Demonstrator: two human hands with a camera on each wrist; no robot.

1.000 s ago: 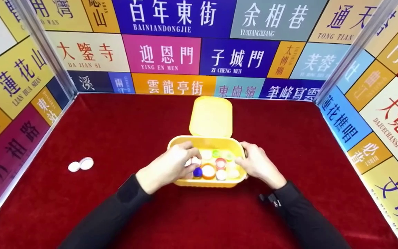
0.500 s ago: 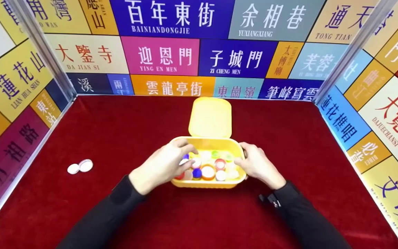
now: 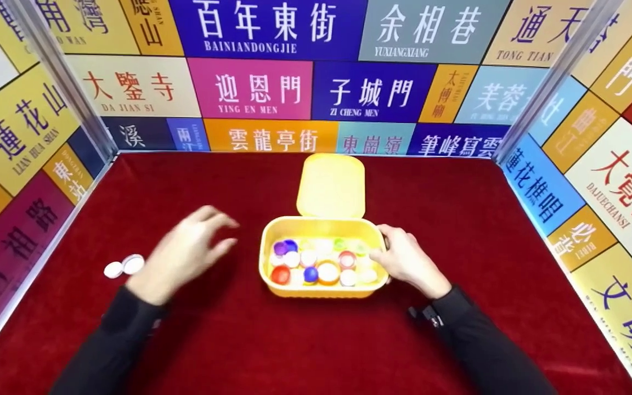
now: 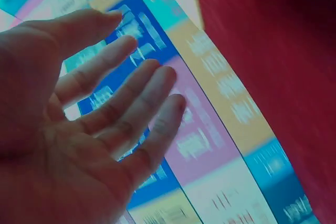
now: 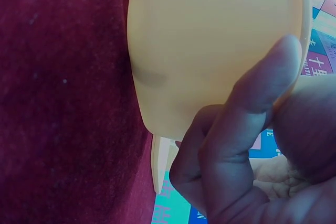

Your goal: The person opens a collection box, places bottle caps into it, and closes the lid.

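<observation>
In the head view a yellow plastic box (image 3: 321,292) stands on the red cloth, its lid (image 3: 331,186) laid back behind it. Inside lie several bottle caps, among them a red cap (image 3: 280,275), a blue cap (image 3: 310,274) and an orange-rimmed cap (image 3: 328,272). My right hand (image 3: 408,259) grips the box's right end, thumb over the rim; the right wrist view has that hand (image 5: 226,145) against the box's outer wall (image 5: 210,51). Blurred, my left hand (image 3: 184,255) is over the cloth left of the box. The left wrist view has its palm (image 4: 68,150) bare, fingers apart.
Two white round caps (image 3: 133,264) lie side by side on the cloth, close to the left wrist. Panels printed with place names (image 3: 251,88) wall in the red cloth surface (image 3: 316,345) at the back and both sides.
My left hand has come out of the box and moved left toward the two white caps, uncovering the red and purple caps. The right hand has stayed on the box.
</observation>
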